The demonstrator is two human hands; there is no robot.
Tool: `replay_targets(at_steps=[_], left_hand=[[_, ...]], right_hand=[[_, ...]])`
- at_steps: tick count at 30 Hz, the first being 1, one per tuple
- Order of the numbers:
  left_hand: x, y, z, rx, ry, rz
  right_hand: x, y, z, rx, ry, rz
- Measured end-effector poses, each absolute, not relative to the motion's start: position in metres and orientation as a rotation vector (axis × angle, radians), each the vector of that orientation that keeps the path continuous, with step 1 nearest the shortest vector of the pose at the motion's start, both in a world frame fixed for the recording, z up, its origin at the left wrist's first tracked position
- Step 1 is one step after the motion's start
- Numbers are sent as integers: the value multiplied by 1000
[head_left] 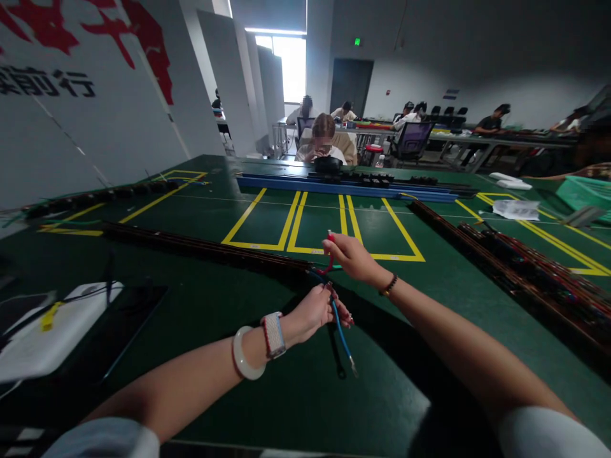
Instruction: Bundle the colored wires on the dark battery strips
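Pinched between thumb and fingers of my right hand (352,256) is a red wire (330,262), its tip poking up above the grip. Lower and to the left, my left hand (317,310) closes round a blue wire (342,334), whose free end hangs toward me with a metal terminal (354,364). Both wires come from the near end of a long dark bar assembly (205,247) lying across the table to the left. A short green wire (337,267) shows beside the red one. My left fingers partly hide the blue wire.
The green table (229,394) carries yellow taped outlines (356,256). Beyond lies a blue rail (344,189); more dark wired bars (539,273) lie at right. A white device (62,327) sits at left, a green basket (585,194) at far right. A person (323,140) sits opposite.
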State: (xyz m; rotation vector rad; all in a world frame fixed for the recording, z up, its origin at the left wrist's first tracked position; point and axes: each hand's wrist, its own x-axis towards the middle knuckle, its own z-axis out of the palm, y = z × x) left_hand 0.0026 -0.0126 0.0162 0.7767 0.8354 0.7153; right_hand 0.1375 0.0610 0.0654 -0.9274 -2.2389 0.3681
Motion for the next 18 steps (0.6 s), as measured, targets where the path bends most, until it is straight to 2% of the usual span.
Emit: replay_targets(at_steps=[4, 7, 10, 13, 18], left_hand=[[4, -13, 16, 777, 844, 719], [7, -12, 12, 773, 833, 776], [8, -11, 7, 760, 827, 810], [6, -10, 7, 758, 811, 796], [2, -9, 7, 753, 775, 724]], right_hand=[[94, 91, 92, -931, -2630, 273], [64, 107, 93, -965, -2942, 79], [48, 114, 88, -1015, -3052, 50], [56, 107, 91, -974, -3012, 154], [119, 80, 100, -785, -2634, 634]])
